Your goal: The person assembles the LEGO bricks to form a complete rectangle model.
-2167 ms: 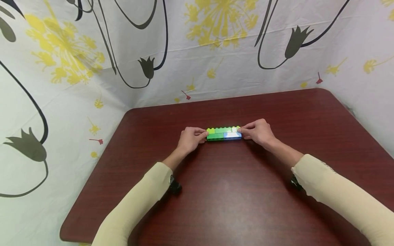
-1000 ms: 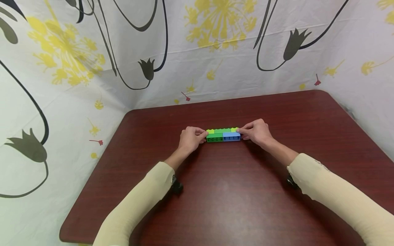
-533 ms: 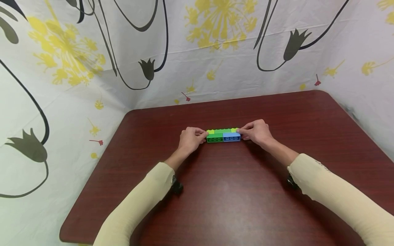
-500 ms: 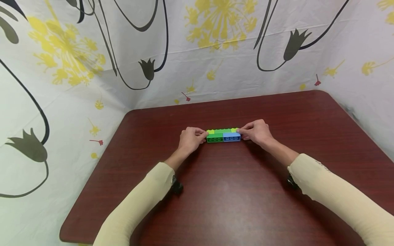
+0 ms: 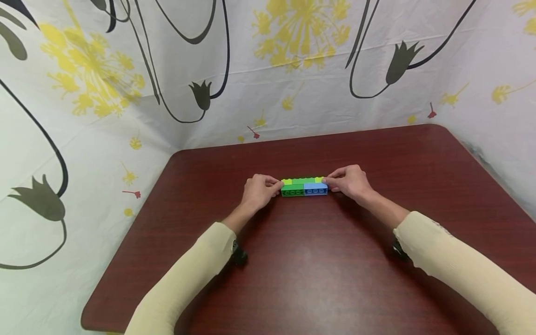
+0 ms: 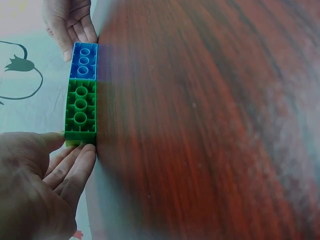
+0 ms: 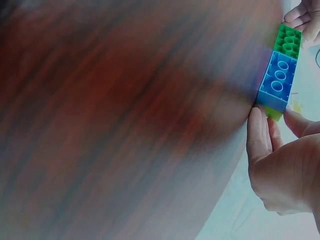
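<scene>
A bar of joined toy building bricks lies lengthwise across the far middle of the table in the head view. A green brick (image 5: 292, 190) and a blue brick (image 5: 315, 189) show their hollow undersides toward me. Behind them are lime bricks (image 5: 287, 182) at the ends and another green brick (image 5: 303, 181) between. My left hand (image 5: 258, 190) pinches the bar's left end, thumb on the upper edge and fingers below, as the left wrist view shows. My right hand (image 5: 352, 181) pinches the right end, beside the blue brick (image 7: 277, 77). Fingertips hide part of each end.
The dark red wooden table (image 5: 301, 270) has rounded corners. White cloth (image 5: 326, 107) with printed flowers hangs behind and on both sides. A small black device (image 5: 239, 255) sits under the left sleeve, another (image 5: 399, 250) under the right.
Since the earliest frame the brick bar has been tilted, so its hollow undersides now face me. Both hands keep their grip at the ends. In the last half second almost nothing moved.
</scene>
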The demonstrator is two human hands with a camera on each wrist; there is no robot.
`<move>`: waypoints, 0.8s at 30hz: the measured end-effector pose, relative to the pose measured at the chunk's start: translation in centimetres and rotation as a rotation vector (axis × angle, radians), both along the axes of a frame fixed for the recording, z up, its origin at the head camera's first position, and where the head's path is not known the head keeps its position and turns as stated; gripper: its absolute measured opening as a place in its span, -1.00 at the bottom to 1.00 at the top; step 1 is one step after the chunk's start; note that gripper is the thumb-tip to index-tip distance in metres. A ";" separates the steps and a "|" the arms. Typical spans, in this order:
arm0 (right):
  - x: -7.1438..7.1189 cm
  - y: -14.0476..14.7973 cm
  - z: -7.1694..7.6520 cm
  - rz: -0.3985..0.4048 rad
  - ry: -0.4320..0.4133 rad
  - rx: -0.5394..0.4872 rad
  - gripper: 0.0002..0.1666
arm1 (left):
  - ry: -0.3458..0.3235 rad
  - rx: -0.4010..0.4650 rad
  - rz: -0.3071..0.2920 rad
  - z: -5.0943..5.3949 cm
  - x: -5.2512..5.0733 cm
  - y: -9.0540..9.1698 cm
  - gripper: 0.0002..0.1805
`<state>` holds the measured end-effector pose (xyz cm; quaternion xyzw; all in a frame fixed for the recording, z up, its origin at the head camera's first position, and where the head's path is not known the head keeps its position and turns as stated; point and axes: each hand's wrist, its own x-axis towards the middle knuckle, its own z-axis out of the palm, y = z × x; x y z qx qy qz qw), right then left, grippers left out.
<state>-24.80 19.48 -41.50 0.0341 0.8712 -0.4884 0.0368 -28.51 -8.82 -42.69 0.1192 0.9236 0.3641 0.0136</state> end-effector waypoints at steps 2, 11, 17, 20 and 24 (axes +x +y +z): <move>0.0 0.0 0.0 0.002 0.001 0.001 -0.58 | -0.003 -0.001 -0.002 0.0 0.0 -0.1 -0.70; 0.3 0.2 0.4 0.005 -0.013 -0.036 -0.54 | -0.027 -0.007 -0.011 0.4 0.1 -0.7 -0.65; 1.2 1.1 0.9 0.022 0.014 0.005 -0.52 | -0.025 -0.006 -0.018 0.7 -0.1 -2.0 -0.70; 1.7 1.8 1.0 0.033 0.040 0.059 -0.49 | -0.010 -0.023 -0.018 0.9 0.1 -2.8 -0.71; 2.2 3.0 1.1 0.048 0.064 0.109 -0.43 | 0.013 -0.041 -0.011 1.3 0.5 -4.0 -0.68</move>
